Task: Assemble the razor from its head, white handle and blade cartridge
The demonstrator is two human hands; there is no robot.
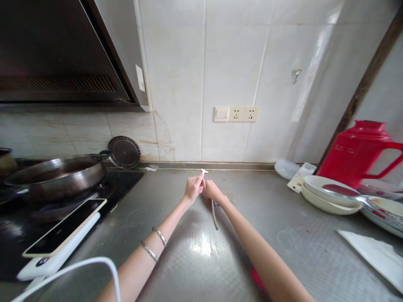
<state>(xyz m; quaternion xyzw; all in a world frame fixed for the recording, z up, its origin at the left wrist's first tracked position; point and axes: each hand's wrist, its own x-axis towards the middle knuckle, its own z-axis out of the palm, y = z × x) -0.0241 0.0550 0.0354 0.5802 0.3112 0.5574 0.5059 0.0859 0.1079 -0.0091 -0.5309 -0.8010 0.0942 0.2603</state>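
My left hand and my right hand meet over the grey metal counter, near the wall. Their fingers are closed together around something small. A small white piece sticks up just above the left fingertips. Below my right hand hangs a thin grey-brown strip, its lower end towards me; its upper end is hidden by the hand. A bit of something bluish shows beside the strip under the right wrist. What each hand pinches is too small to name.
At the left, a steel pan sits on the black stove, with a phone on a white device and a white cable in front. A red thermos, stacked plates and white paper are at the right.
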